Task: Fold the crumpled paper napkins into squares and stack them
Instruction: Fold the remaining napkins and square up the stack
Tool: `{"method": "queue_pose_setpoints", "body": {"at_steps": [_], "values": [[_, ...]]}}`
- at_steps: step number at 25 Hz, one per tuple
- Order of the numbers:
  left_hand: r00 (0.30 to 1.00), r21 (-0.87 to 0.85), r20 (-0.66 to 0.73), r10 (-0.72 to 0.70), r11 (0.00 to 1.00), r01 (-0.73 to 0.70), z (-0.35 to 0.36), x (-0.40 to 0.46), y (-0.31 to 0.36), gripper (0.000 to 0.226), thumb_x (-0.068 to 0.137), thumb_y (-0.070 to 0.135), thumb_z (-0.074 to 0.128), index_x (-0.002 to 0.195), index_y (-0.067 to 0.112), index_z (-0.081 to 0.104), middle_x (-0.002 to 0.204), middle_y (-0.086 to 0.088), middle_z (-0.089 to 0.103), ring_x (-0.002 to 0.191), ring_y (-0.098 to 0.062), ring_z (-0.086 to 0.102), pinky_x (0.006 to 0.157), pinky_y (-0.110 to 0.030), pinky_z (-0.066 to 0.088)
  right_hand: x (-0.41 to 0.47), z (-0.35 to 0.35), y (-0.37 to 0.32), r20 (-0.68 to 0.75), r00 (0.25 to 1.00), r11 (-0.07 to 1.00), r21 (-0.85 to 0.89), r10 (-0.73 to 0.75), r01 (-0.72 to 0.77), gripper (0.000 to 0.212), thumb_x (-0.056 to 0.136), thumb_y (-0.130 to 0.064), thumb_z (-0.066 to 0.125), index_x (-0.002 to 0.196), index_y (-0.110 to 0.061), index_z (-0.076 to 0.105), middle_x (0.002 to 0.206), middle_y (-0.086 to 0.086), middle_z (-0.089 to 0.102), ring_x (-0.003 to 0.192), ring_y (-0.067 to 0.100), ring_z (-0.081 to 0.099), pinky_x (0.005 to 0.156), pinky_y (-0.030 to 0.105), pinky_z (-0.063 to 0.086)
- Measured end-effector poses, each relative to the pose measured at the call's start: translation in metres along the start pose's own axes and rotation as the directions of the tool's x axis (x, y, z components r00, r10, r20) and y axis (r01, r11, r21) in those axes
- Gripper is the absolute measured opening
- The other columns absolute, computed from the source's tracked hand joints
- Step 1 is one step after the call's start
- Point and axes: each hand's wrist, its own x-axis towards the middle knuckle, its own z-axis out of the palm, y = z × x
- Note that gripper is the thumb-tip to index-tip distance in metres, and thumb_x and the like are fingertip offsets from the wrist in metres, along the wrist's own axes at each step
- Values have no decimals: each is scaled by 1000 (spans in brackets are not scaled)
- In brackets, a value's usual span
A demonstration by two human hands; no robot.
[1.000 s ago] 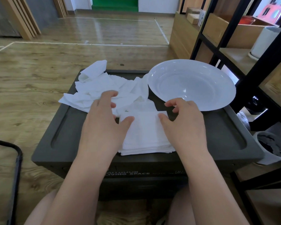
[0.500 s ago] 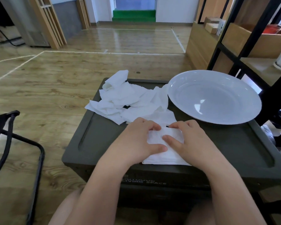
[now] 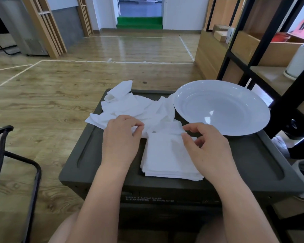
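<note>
A: Where are the napkins sitting?

B: The folded stack [image 3: 168,155] is lying on the dark desk [image 3: 253,160], just in front of the white plate [image 3: 221,106]. The crumpled napkins [image 3: 139,106] are spreading out left of the plate, one corner hanging past the desk's far edge.

A: And the hands?

B: The left hand [image 3: 121,137] is pinching a loose napkin at the pile's near edge, fingers clamped on it. The right hand [image 3: 209,146] is hovering over the stack's far corner, fingers curled; probably steadying it, though I cannot tell whether it is gripping paper.

A: Anything unclear?

B: How many sheets are lying in the stack; its right side is hiding under the right hand.
</note>
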Motion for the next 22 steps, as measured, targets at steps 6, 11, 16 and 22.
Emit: {"method": "queue_pose_setpoints", "body": {"at_steps": [6, 11, 16, 22], "values": [[992, -63, 80, -99, 993, 104, 3, 5, 19, 33, 84, 53, 58, 95, 24, 68, 100, 11, 65, 103, -12, 56, 77, -24, 36, 1, -2, -1, -13, 1000, 1000, 10, -1, 1, 17, 88, -32, 59, 104, -37, 62, 102, -17, 57, 81, -11, 52, 63, 7, 38], [975, 39, 178, -131, 991, 126, 1, 15, 34, 9, 84, 24, 63, 79, 19, 69, 80, 9, 62, 83, -15, 57, 55, -22, 36, -2, 1, -2, -6, 1000, 999, 43, -15, 15, 15, 88, -32, 58, 102, -38, 62, 102, -17, 59, 80, -8, 53, 62, 6, 39], [976, -39, -47, 210, 976, -212, -34, 7, 49, 6, 90, 15, 50, 90, 11, 55, 79, -3, 57, 75, -21, 47, 61, -28, 33, 0, -8, -1, 8, 996, 994, 61, -92, 91, 38, 85, -30, 62, 120, -41, 52, 120, -21, 51, 99, -9, 48, 80, 8, 42], [893, -230, 182, 412, 900, -369, -84, -6, 44, 8, 94, 38, 44, 89, 35, 50, 88, 18, 59, 81, -7, 54, 65, -13, 39, -2, -11, -10, 61, 986, 923, 366, -156, 123, 92, 72, -46, 73, 141, -57, 13, 145, -26, 32, 130, -13, 28, 94, 12, 32]]}}
